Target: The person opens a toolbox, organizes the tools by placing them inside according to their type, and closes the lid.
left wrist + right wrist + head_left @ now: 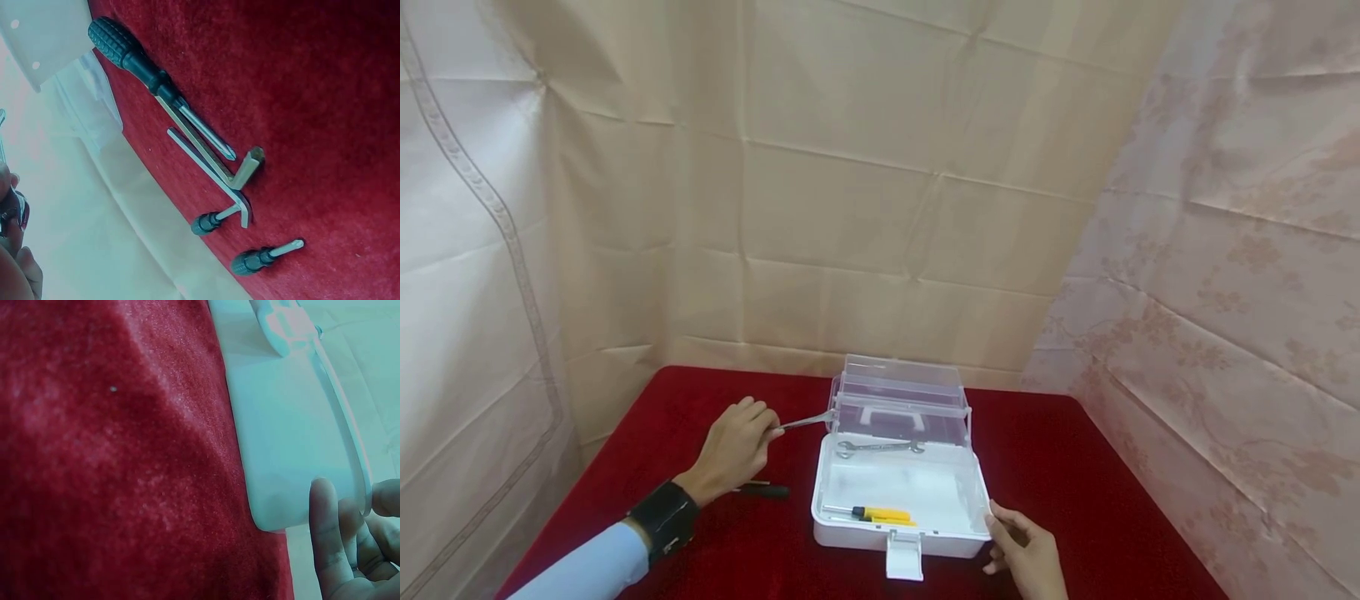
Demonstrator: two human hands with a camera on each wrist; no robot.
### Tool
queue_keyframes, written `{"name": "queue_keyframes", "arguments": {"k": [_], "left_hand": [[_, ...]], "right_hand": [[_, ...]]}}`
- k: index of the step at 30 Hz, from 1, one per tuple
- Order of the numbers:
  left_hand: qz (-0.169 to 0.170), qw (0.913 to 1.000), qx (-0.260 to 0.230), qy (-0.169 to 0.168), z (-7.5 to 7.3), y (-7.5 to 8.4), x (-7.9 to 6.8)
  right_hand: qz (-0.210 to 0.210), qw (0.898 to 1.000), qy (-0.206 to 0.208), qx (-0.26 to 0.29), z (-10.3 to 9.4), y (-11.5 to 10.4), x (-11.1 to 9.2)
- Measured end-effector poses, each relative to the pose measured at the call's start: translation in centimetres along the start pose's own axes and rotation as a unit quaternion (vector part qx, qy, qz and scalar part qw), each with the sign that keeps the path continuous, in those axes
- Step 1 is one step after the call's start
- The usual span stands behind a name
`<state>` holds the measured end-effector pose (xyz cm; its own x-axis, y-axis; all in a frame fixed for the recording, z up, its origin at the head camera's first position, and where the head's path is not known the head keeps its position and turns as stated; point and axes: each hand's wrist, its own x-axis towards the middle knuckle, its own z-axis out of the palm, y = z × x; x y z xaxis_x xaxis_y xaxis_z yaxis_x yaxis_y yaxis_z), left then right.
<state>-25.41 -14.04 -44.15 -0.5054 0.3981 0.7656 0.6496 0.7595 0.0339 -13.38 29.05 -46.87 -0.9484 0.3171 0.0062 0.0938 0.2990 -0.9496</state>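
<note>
My left hand [737, 442] grips one end of a silver wrench [805, 421]. The wrench's far end points right, by the left side of the toolbox's raised clear lid [902, 417]. At the left edge of the left wrist view, part of the same hand [15, 250] shows around shiny metal. My right hand [1028, 550] pinches the front right corner of the white toolbox [850, 535]; in the right wrist view the thumb is at the rim and a finger against the wall. Inside lie another wrench [880, 448] and yellow-handled screwdrivers [886, 514].
On the red cloth [325, 125], left of the toolbox, lie a black-handled screwdriver [134, 57], two hex keys [203, 164] and two stubby screwdrivers [253, 261]. The toolbox's front latch [904, 558] hangs down. Beige curtains [887, 208] stand behind the table.
</note>
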Motion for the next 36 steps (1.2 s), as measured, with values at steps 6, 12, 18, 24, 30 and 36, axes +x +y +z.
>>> {"name": "queue_keyframes", "arguments": {"k": [6, 12, 18, 24, 30, 36], "left_hand": [[0.010, 0.9999, 0.007, -0.003, 0.2, 0.3, 0.3], [0.012, 0.9999, 0.002, 0.008, 0.3, 0.5, 0.6], [0.020, 0.9998, 0.001, -0.005, 0.6, 1.0, 0.8], [0.017, 0.9998, 0.001, -0.012, 0.7, 1.2, 0.9], [0.020, 0.9997, 0.000, -0.012, 0.8, 1.4, 1.0], [0.019, 0.9997, -0.004, -0.010, 0.9, 1.6, 1.3]], "right_hand": [[0.004, 1.000, 0.001, 0.006, 0.1, -0.2, 0.0], [-0.003, 1.000, -0.003, 0.009, 0.3, 0.0, 0.1], [-0.001, 1.000, 0.001, 0.012, 0.1, 0.1, 0.0], [0.000, 1.000, 0.003, 0.011, 0.1, 0.1, -0.1], [-0.003, 1.000, 0.000, 0.012, 0.0, 0.3, 0.0], [-0.001, 1.000, 0.001, 0.017, 0.1, 0.3, 0.1]]}}
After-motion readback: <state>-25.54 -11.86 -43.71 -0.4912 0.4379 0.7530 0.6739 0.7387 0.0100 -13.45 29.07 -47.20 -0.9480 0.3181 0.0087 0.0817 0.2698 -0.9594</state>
